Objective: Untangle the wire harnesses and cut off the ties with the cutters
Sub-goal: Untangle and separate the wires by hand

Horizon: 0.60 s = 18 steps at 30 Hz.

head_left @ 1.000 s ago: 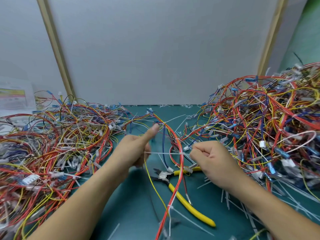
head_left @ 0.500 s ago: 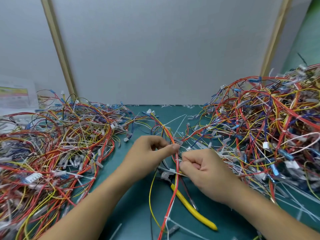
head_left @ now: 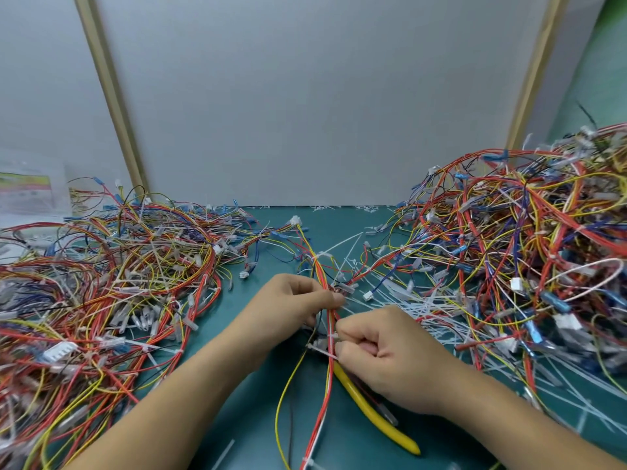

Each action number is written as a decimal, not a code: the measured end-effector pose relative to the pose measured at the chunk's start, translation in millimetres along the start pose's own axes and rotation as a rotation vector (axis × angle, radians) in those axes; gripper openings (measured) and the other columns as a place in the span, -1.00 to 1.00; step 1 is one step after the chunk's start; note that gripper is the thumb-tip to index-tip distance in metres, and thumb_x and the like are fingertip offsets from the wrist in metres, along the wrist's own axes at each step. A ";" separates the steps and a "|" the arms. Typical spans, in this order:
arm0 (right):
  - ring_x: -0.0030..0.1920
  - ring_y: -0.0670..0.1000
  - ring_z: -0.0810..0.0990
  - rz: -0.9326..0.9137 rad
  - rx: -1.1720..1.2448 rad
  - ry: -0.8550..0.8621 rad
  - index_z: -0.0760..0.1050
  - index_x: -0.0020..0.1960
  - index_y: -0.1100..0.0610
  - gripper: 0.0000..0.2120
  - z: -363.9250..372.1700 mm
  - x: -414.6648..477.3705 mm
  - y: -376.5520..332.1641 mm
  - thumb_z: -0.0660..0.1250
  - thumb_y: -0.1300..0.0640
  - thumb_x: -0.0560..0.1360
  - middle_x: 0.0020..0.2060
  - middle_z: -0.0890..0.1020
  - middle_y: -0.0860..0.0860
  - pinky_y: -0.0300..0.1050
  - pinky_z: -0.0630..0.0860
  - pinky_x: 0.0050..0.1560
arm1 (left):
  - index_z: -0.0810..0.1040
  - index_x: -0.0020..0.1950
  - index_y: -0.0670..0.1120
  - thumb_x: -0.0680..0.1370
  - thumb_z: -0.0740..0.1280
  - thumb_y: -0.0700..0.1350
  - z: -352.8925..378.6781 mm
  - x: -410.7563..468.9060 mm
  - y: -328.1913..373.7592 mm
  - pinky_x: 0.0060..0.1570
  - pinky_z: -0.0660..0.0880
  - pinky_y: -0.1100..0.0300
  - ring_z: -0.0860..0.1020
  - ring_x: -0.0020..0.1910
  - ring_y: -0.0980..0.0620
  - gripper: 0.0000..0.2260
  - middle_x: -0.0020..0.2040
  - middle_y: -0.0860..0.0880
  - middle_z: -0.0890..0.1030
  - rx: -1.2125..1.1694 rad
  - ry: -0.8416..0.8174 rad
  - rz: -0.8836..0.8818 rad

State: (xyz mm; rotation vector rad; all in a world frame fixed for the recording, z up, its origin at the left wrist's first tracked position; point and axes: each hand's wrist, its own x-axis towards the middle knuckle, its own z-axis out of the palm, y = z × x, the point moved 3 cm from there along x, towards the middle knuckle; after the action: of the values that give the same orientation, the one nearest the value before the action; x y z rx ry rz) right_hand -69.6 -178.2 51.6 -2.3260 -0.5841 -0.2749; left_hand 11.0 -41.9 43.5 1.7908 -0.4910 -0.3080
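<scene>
**Harness (head_left: 328, 381) pinched in both hands, cutters (head_left: 373, 413) lying unused**

Harness lies in the middle of the green mat (head_left: 237, 385), between the two heaps. It seems to run from a white connector (head_left: 294, 219) at the far side, through both hands, toward the near edge. I judge that this open strip is chosen so its wires can be told from the rest; the left pile (head_left: 101, 283) and the right pile (head_left: 509, 259) are both apart from the held part.

Left hand (head_left: 298, 300) has thumb and curled fingers closed on the red and yellow wires, higher on the bundle. Right hand (head_left: 383, 354) is clenched, and the tips of thumb and forefinger pinch at the white tie (head_left: 326, 336) that wraps the bundle just below; whether they grip the tie's tail or the wires under it, I cannot tell for sure. Two grips so near each other make the short part between them straight; this is probably the reason for the hold, since the tie is then exposed for a blade.

Cutters lie on the mat under the right hand, and neither hand grips them; one yellow handle comes out toward the near right, and the head is mostly hidden. Their place looks chosen for easy reach. Loose cut ties (head_left: 390, 293) are scattered on the mat near the right pile; a grey panel (head_left: 305, 96) stands behind.
</scene>
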 end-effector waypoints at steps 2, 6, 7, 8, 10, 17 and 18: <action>-0.43 -0.11 0.23 0.014 0.010 0.036 0.23 -0.39 0.11 -0.69 -4.1 -0.1 3.1 0.25 0.07 0.44 -0.49 0.23 -0.03 -0.10 0.18 -0.37 | 0.56 -0.47 0.00 0.51 0.45 -0.12 -1.5 0.3 -0.6 -0.41 0.32 0.42 0.42 -0.45 0.13 -0.67 -0.44 0.01 0.49 0.025 0.014 0.006; -0.39 -0.10 0.33 0.033 0.111 0.322 0.36 -0.33 0.11 -0.63 -21.9 1.6 5.5 0.17 -0.12 0.53 -0.45 0.36 -0.06 -0.07 0.29 -0.33 | 0.53 -0.42 -0.01 0.54 0.41 -0.14 -1.5 -1.3 3.0 -0.40 0.33 0.40 0.45 -0.43 0.12 -0.68 -0.43 0.00 0.53 0.004 0.004 0.060; -0.35 -0.05 0.39 0.040 0.096 0.388 0.40 -0.29 0.11 -0.63 -26.1 2.0 6.6 0.15 -0.13 0.55 -0.41 0.42 -0.04 -0.04 0.34 -0.28 | 0.54 -0.38 -0.03 0.55 0.40 -0.15 -1.3 -2.0 4.8 -0.39 0.34 0.41 0.45 -0.43 0.13 -0.71 -0.43 0.03 0.54 -0.004 -0.003 0.086; -0.29 -0.01 0.44 0.056 0.067 0.428 0.44 -0.25 0.12 -0.64 -28.9 2.7 7.9 0.15 -0.10 0.59 -0.34 0.47 0.00 -0.02 0.39 -0.23 | 0.55 -0.34 -0.07 0.55 0.40 -0.16 -0.6 -2.8 6.5 -0.37 0.34 0.43 0.45 -0.43 0.15 -0.75 -0.43 0.07 0.55 -0.012 -0.011 0.110; -0.21 -0.03 0.50 0.105 0.024 0.414 0.50 -0.17 0.07 -0.76 -29.2 3.6 11.4 0.23 0.02 0.62 -0.25 0.53 -0.04 -0.07 0.43 -0.16 | 0.56 -0.27 -0.13 0.56 0.39 -0.17 0.6 -4.5 9.8 -0.34 0.35 0.45 0.45 -0.41 0.17 -0.79 -0.42 0.10 0.55 -0.027 -0.029 0.159; -0.34 -0.11 0.39 0.112 -0.018 0.233 0.42 -0.26 -0.01 -0.76 -19.4 4.0 9.5 0.28 0.14 0.58 -0.44 0.43 -0.16 -0.26 0.30 -0.31 | 0.51 -0.16 -0.35 0.56 0.41 -0.12 3.9 -10.8 17.9 -0.21 0.34 0.19 0.40 -0.27 0.03 -0.71 -0.29 -0.11 0.47 -0.065 -0.086 0.287; -0.41 -0.12 0.33 0.128 0.047 0.224 0.38 -0.29 0.01 -0.72 -19.5 3.7 9.7 0.26 0.16 0.59 -0.48 0.39 -0.15 -0.25 0.27 -0.37 | 0.51 -0.17 -0.33 0.54 0.41 -0.10 4.8 -11.4 19.0 -0.19 0.35 0.16 0.40 -0.25 0.01 -0.71 -0.28 -0.12 0.47 -0.061 -0.097 0.290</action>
State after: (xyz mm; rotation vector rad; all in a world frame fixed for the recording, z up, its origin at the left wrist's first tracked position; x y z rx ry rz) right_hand -62.3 -196.6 61.3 -2.2379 -0.3267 -0.4490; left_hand -4.3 -44.6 60.0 1.6254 -0.7921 -0.2056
